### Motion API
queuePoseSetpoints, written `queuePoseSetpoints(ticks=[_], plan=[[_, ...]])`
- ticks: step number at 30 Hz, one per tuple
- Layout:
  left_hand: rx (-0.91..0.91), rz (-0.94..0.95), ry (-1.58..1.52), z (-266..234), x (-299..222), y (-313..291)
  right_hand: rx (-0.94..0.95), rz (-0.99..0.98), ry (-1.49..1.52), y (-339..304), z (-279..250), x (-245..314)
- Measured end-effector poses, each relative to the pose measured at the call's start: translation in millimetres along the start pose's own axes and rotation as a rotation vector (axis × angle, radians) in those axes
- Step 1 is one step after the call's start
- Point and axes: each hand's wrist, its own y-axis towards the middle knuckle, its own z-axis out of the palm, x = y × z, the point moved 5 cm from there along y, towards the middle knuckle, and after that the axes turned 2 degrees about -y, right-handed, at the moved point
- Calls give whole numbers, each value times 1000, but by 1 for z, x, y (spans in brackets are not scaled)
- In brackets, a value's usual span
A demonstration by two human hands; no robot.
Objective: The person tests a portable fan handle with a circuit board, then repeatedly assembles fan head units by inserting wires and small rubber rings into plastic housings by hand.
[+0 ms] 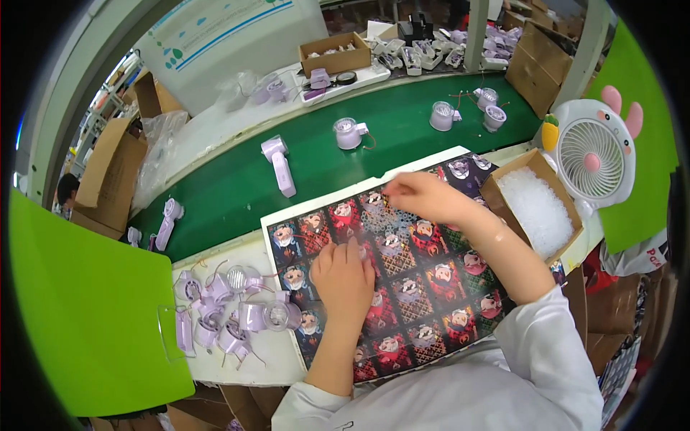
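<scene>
My left hand (343,281) rests on a mat (411,293) printed with rows of cartoon figures. Its fingers are curled down and close together, and whatever is under them is hidden. Farther right, my right hand (425,197) is closed in a pinch over the mat's far part. Anything between its fingertips is too small to make out. Just below those fingertips lies a loose scatter of small clear pieces (392,221). Left of the mat is a pile of lilac fan housings (215,305) with thin wires, near my left forearm.
A cardboard box (568,248) of small translucent pieces stands at the right, beside a white rabbit-eared fan (591,154). Beyond the mat, a green conveyor belt (230,179) carries several lilac fan parts (280,167). A bright green panel (100,309) borders the left side.
</scene>
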Motion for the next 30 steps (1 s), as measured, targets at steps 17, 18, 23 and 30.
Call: queuePoseSetpoints(ticks=[17, 18, 23, 30], plan=[[-172, -427, -1023, -66, -7, -22, -464, 224, -891, -151, -52, -20], [-123, -423, -1111, -59, -10, -23, -361, 315, -944, -147, -48, -23], [-10, -512, -1229, -30, -24, -40, -274, 324, -1067, -144, -39, -35], [-37, -618, -1470, -12, -18, -46, -239, 205, -375, -154, -27, 3]])
